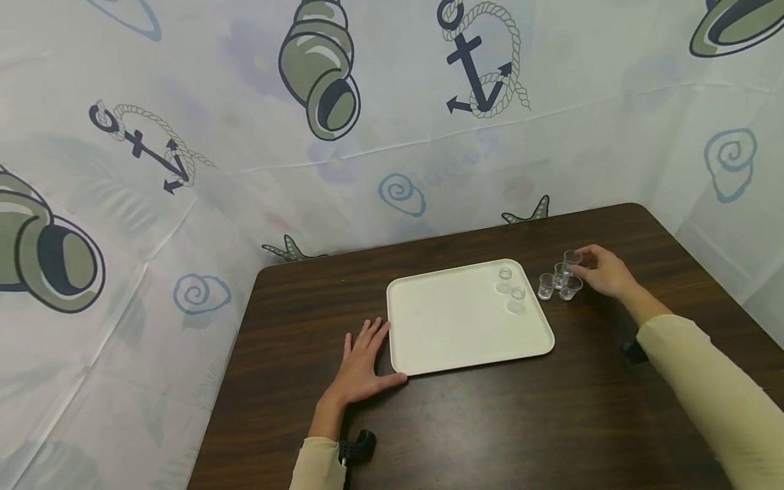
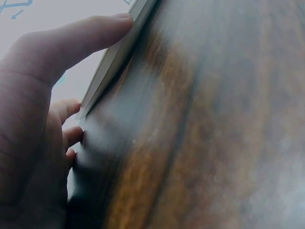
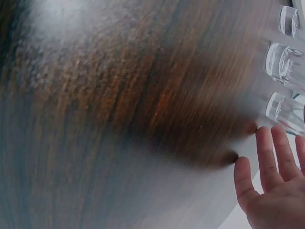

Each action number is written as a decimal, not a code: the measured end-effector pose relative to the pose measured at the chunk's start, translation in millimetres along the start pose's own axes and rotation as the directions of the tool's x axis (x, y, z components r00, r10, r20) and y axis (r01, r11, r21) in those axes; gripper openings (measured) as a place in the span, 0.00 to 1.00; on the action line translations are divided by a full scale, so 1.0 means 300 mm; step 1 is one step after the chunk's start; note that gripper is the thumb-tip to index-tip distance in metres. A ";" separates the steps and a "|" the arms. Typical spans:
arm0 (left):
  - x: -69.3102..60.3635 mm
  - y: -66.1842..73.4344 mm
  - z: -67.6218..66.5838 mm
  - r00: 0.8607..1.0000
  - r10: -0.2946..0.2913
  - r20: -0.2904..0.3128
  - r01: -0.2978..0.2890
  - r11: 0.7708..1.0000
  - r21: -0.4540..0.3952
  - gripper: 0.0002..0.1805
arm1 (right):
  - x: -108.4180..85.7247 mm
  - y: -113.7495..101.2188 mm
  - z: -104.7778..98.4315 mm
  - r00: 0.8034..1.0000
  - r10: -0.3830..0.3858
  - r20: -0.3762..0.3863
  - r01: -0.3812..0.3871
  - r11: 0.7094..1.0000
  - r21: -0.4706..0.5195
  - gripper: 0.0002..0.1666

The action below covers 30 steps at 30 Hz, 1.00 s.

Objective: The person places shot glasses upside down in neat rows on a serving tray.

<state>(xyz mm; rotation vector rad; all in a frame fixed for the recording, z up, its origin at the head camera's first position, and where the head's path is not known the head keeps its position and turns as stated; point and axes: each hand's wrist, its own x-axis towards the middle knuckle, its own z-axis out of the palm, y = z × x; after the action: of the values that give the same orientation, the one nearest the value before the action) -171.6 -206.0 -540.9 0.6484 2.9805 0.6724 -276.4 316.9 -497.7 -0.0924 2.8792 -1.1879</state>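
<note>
A cream rectangular tray [image 1: 453,327] lies on the dark wood table. My left hand [image 1: 360,371] is spread at its left end, fingertips at the left edge and thumb at the near-left corner; the left wrist view shows the thumb [image 2: 90,36] against the rim. To the tray's right stands a cluster of small clear shot glasses [image 1: 546,286]. My right hand [image 1: 603,271] pinches the farthest shot glass [image 1: 572,258] between thumb and index finger. In the right wrist view its other fingers [image 3: 270,160] stretch out beside the glasses; the pinch lies outside that frame.
Two clear shot glasses [image 1: 505,273] stand at the tray's right end, one behind the other. The wood table [image 1: 294,320] extends around the tray. Behind it hangs a pale cloth [image 1: 343,197] printed with shells and anchors.
</note>
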 end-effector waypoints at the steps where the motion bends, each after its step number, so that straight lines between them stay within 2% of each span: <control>1: -0.001 0.001 -0.001 1.000 0.000 -0.001 0.000 1.000 -0.001 0.59 | 0.001 0.001 0.000 1.000 -0.001 0.002 0.001 1.000 -0.001 0.30; 10: -0.002 0.001 -0.001 1.000 0.008 -0.002 -0.008 1.000 -0.013 0.59 | -0.003 -0.005 0.000 1.000 -0.006 0.008 0.006 1.000 -0.012 0.31; 19: -0.002 0.000 0.000 1.000 0.005 -0.004 -0.005 1.000 -0.008 0.59 | -0.013 0.004 -0.013 1.000 -0.007 -0.014 0.007 1.000 -0.019 0.32; 30: 0.001 -0.006 0.007 1.000 0.004 -0.011 -0.004 1.000 -0.001 0.59 | -0.018 0.019 -0.043 0.998 0.025 -0.057 -0.027 0.999 -0.030 0.32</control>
<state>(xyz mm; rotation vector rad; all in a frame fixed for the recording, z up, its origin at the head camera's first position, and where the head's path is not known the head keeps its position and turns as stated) -172.3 -206.4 -543.5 0.6532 2.9890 0.6802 -271.9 330.5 -492.6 -0.0217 2.9379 -1.1613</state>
